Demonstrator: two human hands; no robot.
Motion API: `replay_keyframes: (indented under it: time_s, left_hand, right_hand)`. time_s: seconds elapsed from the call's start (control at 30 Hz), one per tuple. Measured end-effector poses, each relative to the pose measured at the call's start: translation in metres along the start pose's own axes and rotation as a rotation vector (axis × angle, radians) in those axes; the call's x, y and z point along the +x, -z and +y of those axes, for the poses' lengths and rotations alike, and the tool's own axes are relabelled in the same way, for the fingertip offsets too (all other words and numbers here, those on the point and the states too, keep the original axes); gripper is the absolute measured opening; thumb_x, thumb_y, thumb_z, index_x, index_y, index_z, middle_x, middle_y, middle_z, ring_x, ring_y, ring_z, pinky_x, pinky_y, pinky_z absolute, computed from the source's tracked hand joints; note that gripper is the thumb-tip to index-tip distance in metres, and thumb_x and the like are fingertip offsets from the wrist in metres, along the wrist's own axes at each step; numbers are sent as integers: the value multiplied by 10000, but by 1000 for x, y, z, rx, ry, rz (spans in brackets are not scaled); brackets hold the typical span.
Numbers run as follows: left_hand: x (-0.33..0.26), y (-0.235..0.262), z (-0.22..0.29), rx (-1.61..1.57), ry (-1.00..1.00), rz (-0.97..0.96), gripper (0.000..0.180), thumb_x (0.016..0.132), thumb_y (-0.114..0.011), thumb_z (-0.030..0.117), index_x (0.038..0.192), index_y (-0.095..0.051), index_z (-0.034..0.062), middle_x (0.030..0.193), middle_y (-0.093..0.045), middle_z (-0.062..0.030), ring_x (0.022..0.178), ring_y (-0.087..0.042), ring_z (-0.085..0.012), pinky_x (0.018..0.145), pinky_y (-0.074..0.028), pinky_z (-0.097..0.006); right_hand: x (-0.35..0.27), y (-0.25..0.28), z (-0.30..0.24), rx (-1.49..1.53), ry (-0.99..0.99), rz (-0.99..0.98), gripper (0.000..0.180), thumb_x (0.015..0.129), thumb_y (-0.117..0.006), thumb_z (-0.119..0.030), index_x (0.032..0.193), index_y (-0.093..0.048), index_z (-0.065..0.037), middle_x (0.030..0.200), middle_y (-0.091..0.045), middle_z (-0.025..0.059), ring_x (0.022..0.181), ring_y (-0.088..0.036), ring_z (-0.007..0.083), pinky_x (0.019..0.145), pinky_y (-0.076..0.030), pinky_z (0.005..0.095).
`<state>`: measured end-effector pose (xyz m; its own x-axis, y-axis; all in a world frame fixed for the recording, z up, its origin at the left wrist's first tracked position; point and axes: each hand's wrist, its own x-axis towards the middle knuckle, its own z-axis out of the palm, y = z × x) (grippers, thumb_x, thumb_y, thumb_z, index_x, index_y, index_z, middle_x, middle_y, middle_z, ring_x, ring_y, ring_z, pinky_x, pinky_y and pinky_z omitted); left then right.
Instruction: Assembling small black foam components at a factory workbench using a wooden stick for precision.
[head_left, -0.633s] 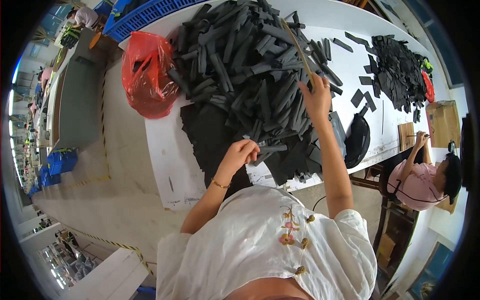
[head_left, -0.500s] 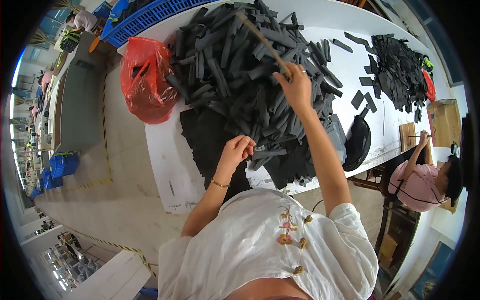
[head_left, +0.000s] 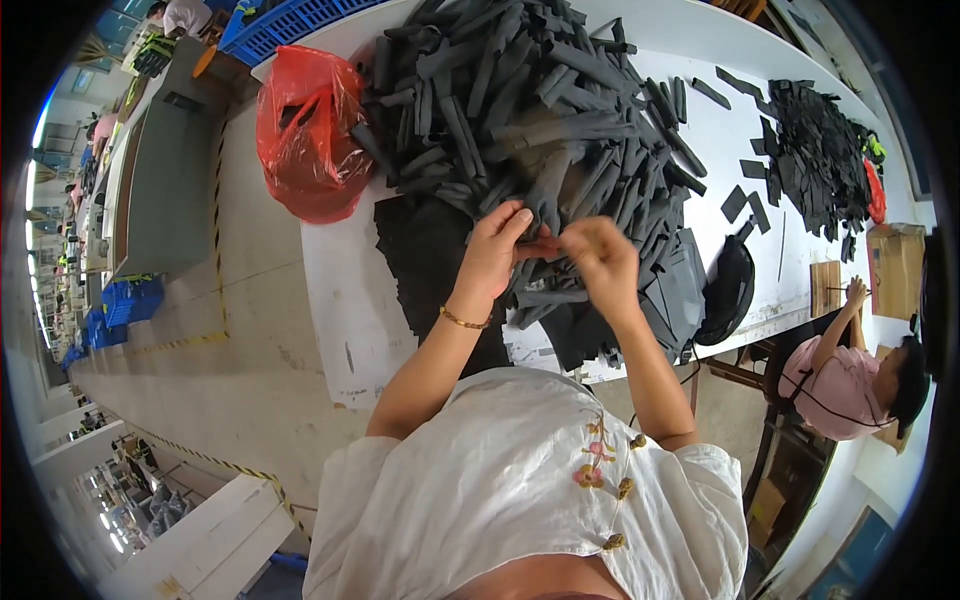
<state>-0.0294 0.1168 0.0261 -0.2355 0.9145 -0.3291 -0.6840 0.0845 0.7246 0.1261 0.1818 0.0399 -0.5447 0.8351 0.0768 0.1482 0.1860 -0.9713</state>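
Note:
A large heap of dark grey fabric tubes (head_left: pixel 470 75) covers the middle of the white table. At its near edge my left hand (head_left: pixel 492 252) is closed, thumb and fingers pinching a dark grey fabric tube (head_left: pixel 545 205). Close beside it on the right, my right hand (head_left: pixel 603 262) is curled and smeared by motion. From its fingers a thin wooden stick (head_left: pixel 575 188) shows only as a tan blur over the heap, apparently at the tube. Flat black fabric pieces (head_left: pixel 425 255) lie under and left of my left wrist.
A red plastic bag (head_left: pixel 315 150) stands at the heap's left, with a blue crate (head_left: pixel 300 28) behind. To the right lie a black bag (head_left: pixel 728 290) and a pile of dark strips (head_left: pixel 820 150). Another person in pink (head_left: pixel 825 375) sits at the table's right end.
My right hand has come back and down from over the heap, bringing the stick toward my left hand. My left hand has moved forward and now pinches a tube.

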Motion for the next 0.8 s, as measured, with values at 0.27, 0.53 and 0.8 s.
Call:
replay_keyframes:
  time_s: [0.27,0.53,0.8]
  left_hand:
    - [-31,-3,-6,160,125,-232,238,978,-529,234,907,-561,9,696,-512,-11,500,-346,-32,457,-292,-201]
    - [-69,5,-24,233,11,-409,299,983,-478,259,754,-518,70,623,-501,-11,463,-347,-58,434,-288,-216]
    - [-65,-17,-19,135,-168,175,296,971,-499,230,1142,-536,-8,741,-610,-42,616,-588,-108,510,-449,-239]
  right_hand:
    - [13,-21,-3,511,-256,165,164,910,-662,-162,988,-586,-39,705,-490,-60,540,-383,12,450,-264,191]
    - [17,-39,-6,480,-117,472,102,924,-635,-154,886,-561,-94,642,-464,-69,477,-376,29,429,-266,181]
    - [21,-10,-15,329,-121,466,146,914,-657,-188,898,-575,-68,633,-478,-67,488,-409,34,445,-289,192]
